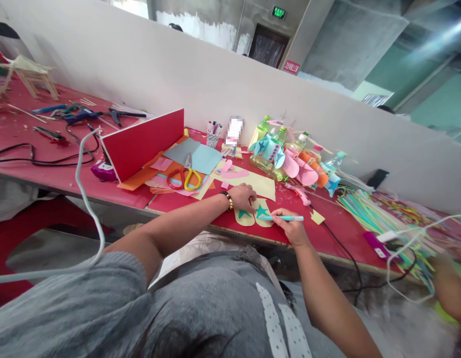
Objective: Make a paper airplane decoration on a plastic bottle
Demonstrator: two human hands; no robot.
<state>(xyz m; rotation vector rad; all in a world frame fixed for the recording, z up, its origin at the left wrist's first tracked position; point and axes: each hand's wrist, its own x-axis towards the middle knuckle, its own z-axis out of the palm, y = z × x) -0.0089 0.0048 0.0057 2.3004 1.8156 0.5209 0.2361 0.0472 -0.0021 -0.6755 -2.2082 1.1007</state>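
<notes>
My right hand point(292, 227) is closed around a light teal marker pen point(290, 218), its tip at the teal star on a pale yellow paper cutout point(264, 222) with a rounded end. Beside that, to the left, lies a matching yellow cutout point(245, 221), also bearing a teal star. My left hand point(243, 195) rests over the upper ends of the cutouts, fingers bent and fingertips down on the paper. A bracelet point(228, 200) circles the left wrist. Both cutouts lie near the front edge of the red table point(223, 214).
Scissors point(185, 180) lie on coloured paper point(195, 154) to the left, by a red board point(148, 146). Several paper-decorated plastic bottles point(277, 149) stand behind. A pink glue gun point(299, 194) with a black cable lies right, near bundled strips point(372, 219). Another person's blurred arm point(452, 288) shows far right.
</notes>
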